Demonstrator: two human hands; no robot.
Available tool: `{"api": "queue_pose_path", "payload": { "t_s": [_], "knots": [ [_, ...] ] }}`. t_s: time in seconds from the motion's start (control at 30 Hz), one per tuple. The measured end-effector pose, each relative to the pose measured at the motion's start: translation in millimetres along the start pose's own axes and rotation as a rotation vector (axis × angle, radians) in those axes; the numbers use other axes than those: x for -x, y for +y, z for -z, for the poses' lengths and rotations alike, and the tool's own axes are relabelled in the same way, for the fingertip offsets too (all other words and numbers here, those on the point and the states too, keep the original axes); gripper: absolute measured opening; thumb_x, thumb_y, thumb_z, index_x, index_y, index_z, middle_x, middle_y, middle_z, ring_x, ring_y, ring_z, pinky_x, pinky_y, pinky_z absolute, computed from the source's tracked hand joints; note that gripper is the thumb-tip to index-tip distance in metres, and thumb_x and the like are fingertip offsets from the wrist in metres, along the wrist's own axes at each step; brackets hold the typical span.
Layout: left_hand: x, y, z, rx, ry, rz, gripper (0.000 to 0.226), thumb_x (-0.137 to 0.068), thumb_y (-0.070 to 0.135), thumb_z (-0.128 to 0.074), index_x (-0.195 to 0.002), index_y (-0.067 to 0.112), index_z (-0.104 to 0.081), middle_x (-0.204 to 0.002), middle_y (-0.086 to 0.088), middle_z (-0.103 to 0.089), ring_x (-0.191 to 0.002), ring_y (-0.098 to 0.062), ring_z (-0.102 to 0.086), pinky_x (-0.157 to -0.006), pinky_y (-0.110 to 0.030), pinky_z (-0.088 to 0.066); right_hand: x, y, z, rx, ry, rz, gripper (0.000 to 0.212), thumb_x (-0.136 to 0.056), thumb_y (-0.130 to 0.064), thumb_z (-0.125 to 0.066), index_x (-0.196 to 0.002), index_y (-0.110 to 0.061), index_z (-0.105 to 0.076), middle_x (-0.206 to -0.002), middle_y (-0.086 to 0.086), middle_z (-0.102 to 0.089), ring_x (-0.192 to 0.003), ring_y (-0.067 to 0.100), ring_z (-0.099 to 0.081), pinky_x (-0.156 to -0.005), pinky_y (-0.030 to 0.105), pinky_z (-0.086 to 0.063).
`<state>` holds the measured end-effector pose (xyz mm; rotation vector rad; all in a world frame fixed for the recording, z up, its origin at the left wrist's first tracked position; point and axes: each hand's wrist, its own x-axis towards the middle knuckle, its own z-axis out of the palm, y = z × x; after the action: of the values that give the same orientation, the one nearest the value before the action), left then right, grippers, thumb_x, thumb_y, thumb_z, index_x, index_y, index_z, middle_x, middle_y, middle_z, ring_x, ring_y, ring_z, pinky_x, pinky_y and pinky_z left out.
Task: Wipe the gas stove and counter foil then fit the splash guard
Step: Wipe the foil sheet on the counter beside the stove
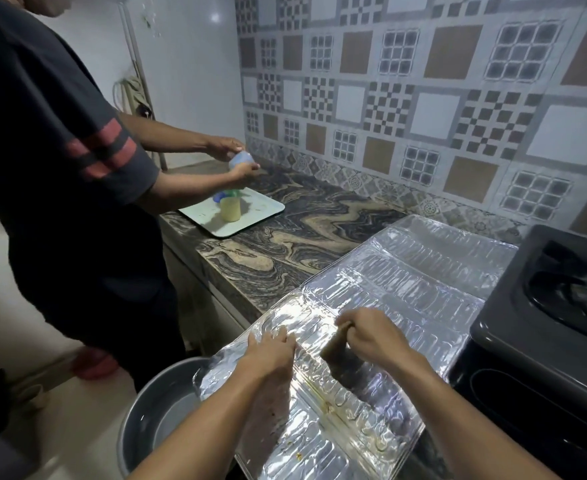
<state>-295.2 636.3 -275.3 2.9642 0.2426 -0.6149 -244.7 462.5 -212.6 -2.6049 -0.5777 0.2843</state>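
A person's left hand [272, 344] lies flat, fingers spread, pinning the embossed foil splash guard [371, 327] to the marbled counter [285, 244], while the right hand [368, 336] grips a brownish sponge [335, 348] held down on the foil — the black gas stove [541, 317] sits just beside it on the right. The panel overhangs the counter edge above a grey basin [160, 414], so the bracing hand probably needs firm, even pressure. Short strokes towards the brown grease specks [328, 407] nearer the camera look the best way to avoid creasing the thin sheet — and a second person works at a tray [268, 206] well apart.
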Motion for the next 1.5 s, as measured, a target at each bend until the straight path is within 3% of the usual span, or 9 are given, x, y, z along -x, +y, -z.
{"api": "queue_pose_path", "payload": {
  "t_s": [0.2,0.33,0.53,0.7,0.87,1.1,1.23,1.4,1.5],
  "knots": [
    [-14,-8,-6,0.117,-0.107,0.113,0.085,-0.077,0.017,-0.062,-0.153,0.019,-0.022,-0.163,-0.001,0.002,-0.149,-0.031,0.004,-0.117,-0.060,-0.001,4,-9,-49,-0.055,-0.044,0.129,0.036,-0.093,-0.014,-0.047,-0.101,-0.041,-0.070,-0.100,-0.006,-0.069,-0.088,0.017,-0.063,-0.069,0.032,-0.053],
    [-7,-2,-4,0.021,-0.037,0.035,0.093,-0.086,0.018,-0.063,-0.155,0.018,-0.001,-0.163,-0.002,0.008,-0.149,-0.030,0.000,-0.115,-0.060,-0.001,20,5,-63,-0.088,-0.063,0.074,0.030,-0.090,-0.020,-0.049,-0.064,-0.025,-0.061,-0.096,-0.005,-0.065,-0.088,0.017,-0.062,-0.077,0.040,-0.056],
    [-3,-3,-6,0.022,0.013,0.016,0.085,-0.090,0.010,-0.056,-0.155,0.019,-0.002,-0.163,-0.002,0.006,-0.149,-0.032,-0.001,-0.115,-0.061,0.000,41,42,-44,-0.157,-0.096,-0.103,0.035,-0.078,0.004,-0.045,-0.075,-0.015,-0.074,-0.103,0.000,-0.068,-0.099,0.023,-0.063,-0.085,0.048,-0.054],
    [-5,-16,-7,0.124,0.084,-0.036,0.056,-0.093,0.015,-0.049,-0.145,0.023,-0.032,-0.158,-0.003,-0.019,-0.144,-0.027,-0.018,-0.114,-0.058,-0.009,40,38,-41,-0.179,-0.099,-0.150,0.029,-0.082,0.001,-0.048,-0.083,-0.015,-0.073,-0.111,-0.004,-0.063,-0.097,0.018,-0.060,-0.086,0.042,-0.054],
    [1,-52,-22,0.275,0.254,0.177,0.068,-0.096,0.029,-0.046,-0.154,0.024,-0.011,-0.163,-0.006,-0.004,-0.149,-0.027,-0.006,-0.117,-0.056,0.000,38,37,-42,-0.190,-0.115,-0.179,0.028,-0.084,0.001,-0.049,-0.090,-0.012,-0.072,-0.118,-0.001,-0.062,-0.102,0.018,-0.057,-0.086,0.035,-0.052],
    [2,-83,-28,0.354,0.302,0.386,0.042,-0.096,0.038,-0.049,-0.127,0.009,-0.054,-0.132,-0.010,-0.057,-0.123,-0.030,-0.050,-0.104,-0.040,-0.034,33,30,-36,-0.103,-0.142,-0.199,0.033,-0.085,0.000,-0.046,-0.102,-0.016,-0.070,-0.104,0.008,-0.064,-0.087,0.024,-0.064,-0.077,0.040,-0.057],
    [-1,-84,-25,0.404,0.395,0.406,0.031,-0.093,0.031,-0.055,-0.113,0.009,-0.062,-0.122,-0.012,-0.062,-0.115,-0.032,-0.055,-0.093,-0.038,-0.043,9,2,-16,0.077,-0.232,-0.107,0.030,-0.092,-0.016,-0.047,-0.120,-0.016,-0.060,-0.112,0.008,-0.063,-0.097,0.022,-0.062,-0.089,0.039,-0.054],
    [0,-83,-27,0.439,0.430,0.427,0.029,-0.090,0.032,-0.056,-0.107,0.011,-0.065,-0.119,-0.012,-0.062,-0.110,-0.034,-0.057,-0.090,-0.040,-0.046,-7,-42,-42,-0.027,-0.114,0.072,0.021,-0.097,-0.034,-0.048,-0.111,-0.026,-0.062,-0.092,0.000,-0.066,-0.072,0.016,-0.062,-0.067,0.031,-0.056],
    [-1,-83,-27,0.448,0.449,0.411,0.023,-0.089,0.026,-0.054,-0.100,0.009,-0.065,-0.114,-0.013,-0.062,-0.107,-0.035,-0.058,-0.087,-0.040,-0.048,2,-39,-71,0.043,-0.175,0.223,0.022,-0.094,-0.031,-0.053,-0.111,-0.027,-0.067,-0.122,-0.003,-0.062,-0.108,0.019,-0.060,-0.093,0.042,-0.051]
  ]
}}
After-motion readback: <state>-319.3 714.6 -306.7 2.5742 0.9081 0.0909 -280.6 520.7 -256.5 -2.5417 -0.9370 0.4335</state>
